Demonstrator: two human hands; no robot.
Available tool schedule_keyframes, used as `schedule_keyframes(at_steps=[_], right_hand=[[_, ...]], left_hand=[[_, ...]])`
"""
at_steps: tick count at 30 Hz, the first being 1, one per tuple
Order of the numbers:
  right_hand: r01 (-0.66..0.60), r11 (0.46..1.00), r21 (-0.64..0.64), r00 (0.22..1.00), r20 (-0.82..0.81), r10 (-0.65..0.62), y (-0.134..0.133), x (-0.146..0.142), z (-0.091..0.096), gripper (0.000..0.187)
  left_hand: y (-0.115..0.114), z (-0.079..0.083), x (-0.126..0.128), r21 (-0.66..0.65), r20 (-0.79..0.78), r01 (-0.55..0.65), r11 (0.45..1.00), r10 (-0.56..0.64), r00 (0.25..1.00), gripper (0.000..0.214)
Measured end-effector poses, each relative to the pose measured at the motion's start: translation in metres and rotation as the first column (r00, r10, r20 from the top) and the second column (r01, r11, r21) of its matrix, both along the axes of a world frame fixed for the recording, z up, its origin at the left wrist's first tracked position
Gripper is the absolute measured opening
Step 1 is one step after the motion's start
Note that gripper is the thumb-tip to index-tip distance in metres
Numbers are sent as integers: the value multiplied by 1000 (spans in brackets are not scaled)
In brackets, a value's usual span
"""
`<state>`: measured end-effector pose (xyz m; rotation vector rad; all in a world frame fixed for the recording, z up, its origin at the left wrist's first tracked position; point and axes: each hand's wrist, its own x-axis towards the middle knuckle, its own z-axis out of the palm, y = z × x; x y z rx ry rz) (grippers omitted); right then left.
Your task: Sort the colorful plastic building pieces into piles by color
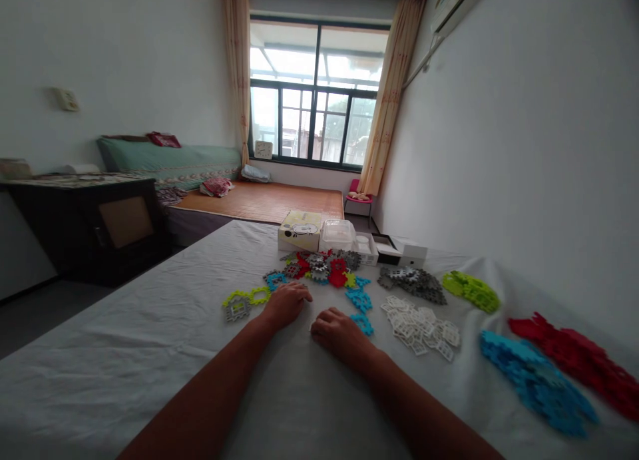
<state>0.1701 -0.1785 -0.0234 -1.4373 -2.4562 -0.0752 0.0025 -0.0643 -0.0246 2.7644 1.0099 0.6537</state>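
My left hand (287,302) rests palm down on the white cloth (150,340), fingers curled, just below a blue piece (275,279). My right hand (337,332) lies beside it, knuckles up and fingers curled under; whether anything is inside them is hidden. A mixed heap of red, grey and blue interlocking plastic pieces (319,267) sits just beyond both hands. A grey piece joined to yellow-green ones (243,303) lies left of my left hand. Blue pieces (360,305) lie right of my right hand.
Sorted piles lie to the right: grey (413,281), white (422,325), lime (472,289), blue (536,379), red (579,359). Small boxes (300,230) and a clear container (337,233) stand at the far edge. A dark cabinet (94,224) and a bed (259,200) lie beyond.
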Motion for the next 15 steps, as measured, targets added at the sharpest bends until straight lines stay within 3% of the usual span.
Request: schedule_keyframes(at_steps=[6,9,11,15], right_hand=[[58,997,44,998,7,-58,-3,-4,2,22],[182,981,64,983,8,-183,-1,9,9,25],[354,929,107,935,-43,-351,0,30,17,24],[648,753,117,760,-39,-648,-4,89,28,16]], left_hand=[[0,0,0,-17,6,1,1000,-1,1000,31],[1,1,-1,-22,-5,4,1000,-4,1000,32],[2,1,-1,-23,-15,9,1000,-9,1000,32],[2,1,-1,-22,-23,12,1000,-13,1000,32]])
